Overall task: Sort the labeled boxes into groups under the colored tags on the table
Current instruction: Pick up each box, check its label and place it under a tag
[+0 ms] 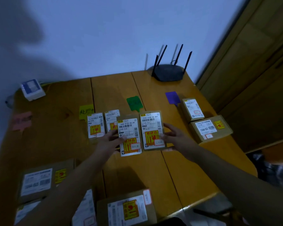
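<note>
Beyond the held boxes [151, 126] lie a green tag [134, 103] and black router [168, 73].

Dim, bluish light; a large soft shadow darkens the wall [23, 38] upper left; edges curve and blur.

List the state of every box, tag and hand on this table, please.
left hand: grips 140A box at its left edge.
right hand: grips 102A box at its right edge.
yellow-tag boxes: two, flat, labels up.
purple-tag boxes: two, flat, labels up.
green tag: flat, held boxes just below it.
pink tag: flat, no box beside it.
near-edge boxes: flat, unsorted.
router: antennas upright.
</note>
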`<action>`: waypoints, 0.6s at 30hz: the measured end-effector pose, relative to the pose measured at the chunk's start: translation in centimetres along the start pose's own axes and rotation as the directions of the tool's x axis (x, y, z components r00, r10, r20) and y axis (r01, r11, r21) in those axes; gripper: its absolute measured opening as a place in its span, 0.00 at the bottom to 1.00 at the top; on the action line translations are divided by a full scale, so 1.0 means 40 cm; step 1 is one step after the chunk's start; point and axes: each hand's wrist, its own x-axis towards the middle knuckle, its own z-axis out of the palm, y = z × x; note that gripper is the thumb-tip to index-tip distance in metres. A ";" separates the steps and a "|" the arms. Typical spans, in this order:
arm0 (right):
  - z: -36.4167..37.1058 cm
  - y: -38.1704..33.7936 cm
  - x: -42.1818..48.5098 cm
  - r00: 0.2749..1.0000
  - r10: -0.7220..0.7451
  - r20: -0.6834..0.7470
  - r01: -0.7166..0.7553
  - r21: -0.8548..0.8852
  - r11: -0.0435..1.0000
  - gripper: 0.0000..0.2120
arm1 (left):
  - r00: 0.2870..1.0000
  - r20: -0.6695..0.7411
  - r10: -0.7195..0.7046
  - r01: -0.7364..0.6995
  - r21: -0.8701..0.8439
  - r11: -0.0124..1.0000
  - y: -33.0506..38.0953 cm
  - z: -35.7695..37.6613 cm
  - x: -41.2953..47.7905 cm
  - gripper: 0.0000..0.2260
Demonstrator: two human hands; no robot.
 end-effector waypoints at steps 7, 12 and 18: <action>-0.070 0.085 0.047 0.992 0.090 -0.093 -0.086 0.047 0.995 0.27 | 0.998 -0.008 -0.064 0.064 0.000 0.998 -0.024 0.089 0.054 0.20; -0.139 0.118 0.177 0.977 0.166 -0.135 -0.163 0.039 0.986 0.27 | 0.990 -0.075 -0.122 0.118 -0.053 0.992 -0.040 0.156 0.103 0.22; -0.181 0.103 0.389 0.969 0.235 -0.075 -0.236 0.001 0.972 0.25 | 0.970 -0.187 -0.158 0.135 -0.128 0.983 -0.063 0.170 0.144 0.19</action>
